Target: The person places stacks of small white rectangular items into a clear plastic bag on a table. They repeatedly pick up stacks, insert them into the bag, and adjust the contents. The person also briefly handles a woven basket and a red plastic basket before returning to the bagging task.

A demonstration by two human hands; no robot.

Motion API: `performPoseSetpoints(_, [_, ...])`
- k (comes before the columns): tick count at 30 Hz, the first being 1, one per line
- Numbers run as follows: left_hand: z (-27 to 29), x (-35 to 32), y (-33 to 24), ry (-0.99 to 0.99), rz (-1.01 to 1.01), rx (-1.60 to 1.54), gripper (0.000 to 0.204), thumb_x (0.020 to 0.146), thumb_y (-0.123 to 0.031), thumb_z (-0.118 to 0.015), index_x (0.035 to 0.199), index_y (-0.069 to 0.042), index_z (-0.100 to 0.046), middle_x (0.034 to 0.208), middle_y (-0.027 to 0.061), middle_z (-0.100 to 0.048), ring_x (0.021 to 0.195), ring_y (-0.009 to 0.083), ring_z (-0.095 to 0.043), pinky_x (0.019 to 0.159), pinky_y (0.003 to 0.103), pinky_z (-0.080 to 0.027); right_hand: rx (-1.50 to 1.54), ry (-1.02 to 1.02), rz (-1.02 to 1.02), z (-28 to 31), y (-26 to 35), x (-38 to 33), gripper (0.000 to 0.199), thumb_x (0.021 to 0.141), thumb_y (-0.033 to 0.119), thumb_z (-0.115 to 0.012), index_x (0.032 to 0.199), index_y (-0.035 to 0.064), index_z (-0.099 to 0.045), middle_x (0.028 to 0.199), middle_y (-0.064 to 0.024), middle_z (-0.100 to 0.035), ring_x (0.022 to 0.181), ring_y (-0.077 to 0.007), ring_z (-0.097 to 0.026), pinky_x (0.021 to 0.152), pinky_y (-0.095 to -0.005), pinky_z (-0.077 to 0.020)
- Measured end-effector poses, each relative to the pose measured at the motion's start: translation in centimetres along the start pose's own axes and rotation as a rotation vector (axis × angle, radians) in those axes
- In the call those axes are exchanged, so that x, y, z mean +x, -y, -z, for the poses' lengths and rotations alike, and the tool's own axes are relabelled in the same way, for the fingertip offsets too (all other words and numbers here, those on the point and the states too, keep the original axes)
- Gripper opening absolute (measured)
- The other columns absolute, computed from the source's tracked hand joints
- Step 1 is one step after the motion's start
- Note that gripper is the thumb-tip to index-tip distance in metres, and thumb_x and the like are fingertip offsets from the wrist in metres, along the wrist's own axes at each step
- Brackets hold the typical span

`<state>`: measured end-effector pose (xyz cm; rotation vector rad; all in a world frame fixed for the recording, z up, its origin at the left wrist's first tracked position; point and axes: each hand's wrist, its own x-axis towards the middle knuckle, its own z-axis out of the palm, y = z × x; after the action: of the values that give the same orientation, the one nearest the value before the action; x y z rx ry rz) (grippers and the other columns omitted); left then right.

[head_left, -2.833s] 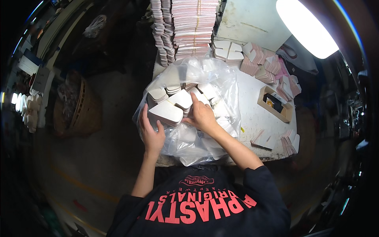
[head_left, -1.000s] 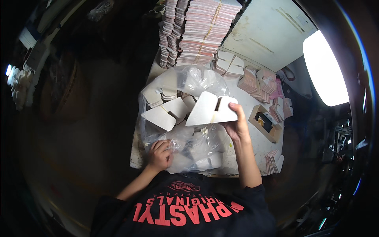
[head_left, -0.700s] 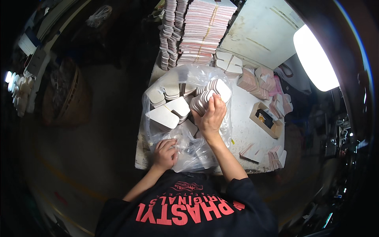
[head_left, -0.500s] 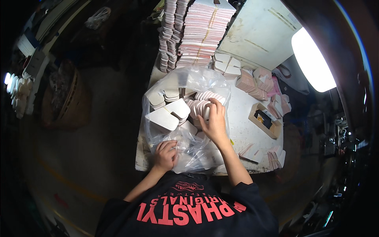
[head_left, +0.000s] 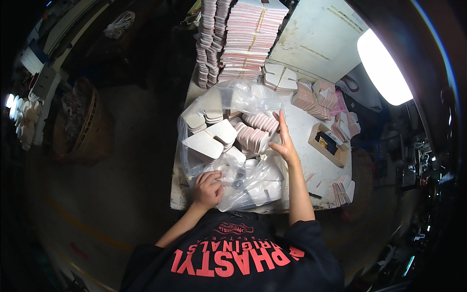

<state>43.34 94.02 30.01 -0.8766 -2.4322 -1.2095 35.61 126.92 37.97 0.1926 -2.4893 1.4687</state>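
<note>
Left hand [head_left: 208,191] clamped on the bag [head_left: 249,191], right hand [head_left: 286,144] splayed beside the pink-edged bundle [head_left: 251,138]: bagging, seemingly; snug seating needs gentle pressure.

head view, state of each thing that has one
plastic bag: mouth open, bundles inside
left hand: fingers curled on bag, grip unclear
right hand: open
pink-edged bundle: in bag, tilted
tall stack: upright, banded
lamp: lit
tan box: open-topped, dark item inside

Workshop, by its look | scuffed worktable [head_left: 302,127] | tall banded stack of cut pieces [head_left: 250,44] | bright lamp [head_left: 383,68]
</note>
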Motion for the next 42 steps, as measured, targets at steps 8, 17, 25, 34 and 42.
performPoseSetpoints(8, [-0.2, 0.0, 0.0, -0.011, 0.004, 0.004, 0.016, 0.072, -0.006, -0.069, 0.083, -0.013, -0.078, 0.109, 0.0046, -0.074, 0.113, 0.0266, -0.070, 0.100, 0.043, -0.051, -0.173, 0.194, -0.037, 1.9, -1.5, 0.0, 0.105, 0.075, 0.008, -0.082, 0.168, 0.0129, -0.035, 0.161, -0.0180, -0.051, 0.147, -0.0391, -0.047, 0.124, -0.0455, -0.0359])
performPoseSetpoints(17, [-0.1, 0.0, -0.1, -0.007, 0.008, 0.015, 0.014, 0.073, -0.006, -0.069, 0.083, -0.012, -0.078, 0.110, 0.0051, -0.074, 0.113, 0.0264, -0.070, 0.100, 0.044, -0.051, -0.214, 0.110, -0.163, 1.7, -2.9, 0.6, 0.082, 0.076, 0.028, -0.093, 0.151, 0.0165, -0.062, 0.149, -0.0133, -0.061, 0.134, -0.0351, -0.056, 0.114, -0.0445, -0.0454])
performPoseSetpoints(25, [-0.1, -0.1, -0.1, 0.000, 0.012, 0.006, 0.014, 0.073, -0.005, -0.069, 0.083, -0.012, -0.077, 0.111, 0.0050, -0.074, 0.114, 0.0266, -0.070, 0.100, 0.044, -0.051, -0.380, 0.184, -0.243, 3.0, 1.0, 2.5, 0.061, 0.081, 0.045, -0.089, 0.128, 0.0071, -0.077, 0.120, -0.0172, -0.072, 0.113, -0.0331, -0.067, 0.097, -0.0423, -0.0541])
performPoseSetpoints(34, [-0.1, 0.0, -0.2, -0.011, 0.011, 0.012, 0.014, 0.073, -0.006, -0.069, 0.082, -0.012, -0.078, 0.110, 0.0051, -0.074, 0.113, 0.0266, -0.070, 0.100, 0.044, -0.051, 0.020, 0.102, -0.542, 1.9, -3.3, 6.4, 0.056, 0.093, 0.050, -0.081, 0.111, -0.0029, -0.080, 0.085, -0.0131, -0.075, 0.067, -0.0207, -0.069, 0.064, -0.0351, -0.0550])
performPoseSetpoints(42, [-0.4, -0.1, 0.1, -0.017, 0.013, -0.001, 0.015, 0.072, -0.007, -0.070, 0.083, -0.012, -0.078, 0.109, 0.0053, -0.074, 0.113, 0.0270, -0.070, 0.099, 0.044, -0.051, -0.437, 0.193, -0.441, 0.4, 0.1, 7.8, 0.069, 0.094, 0.067, -0.068, 0.098, -0.0008, -0.081, 0.079, -0.0188, -0.076, 0.080, -0.0343, -0.076, 0.082, -0.0465, -0.0571])
